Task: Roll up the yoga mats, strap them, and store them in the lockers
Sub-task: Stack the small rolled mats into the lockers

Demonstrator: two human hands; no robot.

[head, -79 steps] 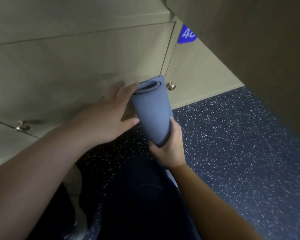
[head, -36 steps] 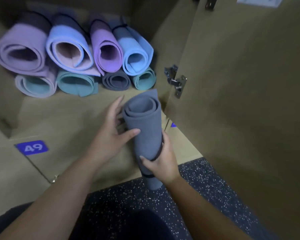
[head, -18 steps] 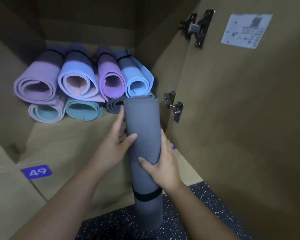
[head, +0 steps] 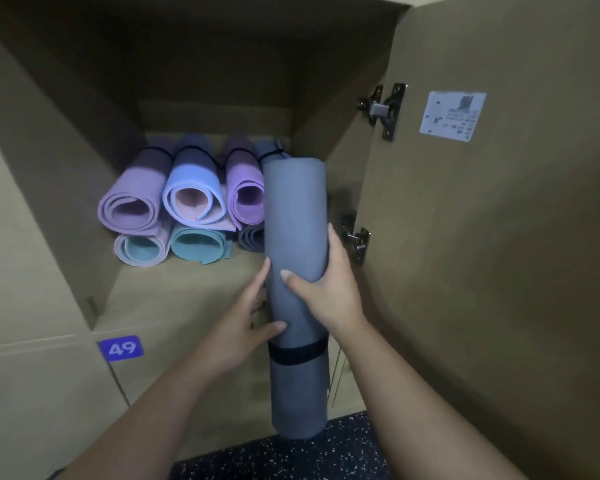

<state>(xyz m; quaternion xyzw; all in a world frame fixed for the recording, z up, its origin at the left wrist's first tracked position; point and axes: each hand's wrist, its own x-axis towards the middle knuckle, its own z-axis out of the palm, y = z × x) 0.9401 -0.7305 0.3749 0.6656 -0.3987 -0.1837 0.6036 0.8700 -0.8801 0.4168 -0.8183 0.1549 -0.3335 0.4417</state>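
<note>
A rolled grey yoga mat (head: 295, 216) with a black strap (head: 297, 353) near its lower end points into the open locker (head: 187, 289), its far end level with the stacked mats. My right hand (head: 326, 289) grips the roll around its middle from the right. My left hand (head: 246, 317) holds its left side lower down, thumb across the front. Inside the locker lie several rolled mats: a pink one (head: 132, 202), a blue one (head: 194, 195), a purple one (head: 245, 195), teal ones (head: 198, 245) below. The grey roll hides the mats at the right of the stack.
The locker door (head: 499, 237) stands open on the right, with two metal hinges (head: 381, 110) and a white label (head: 452, 116). A blue number plate 49 (head: 121, 348) marks the locker below. Dark speckled floor (head: 291, 459) shows at the bottom.
I have raised the grey roll from near the floor and lower doors and pushed it lengthwise into the open locker. My left hand slid lower on the roll.
</note>
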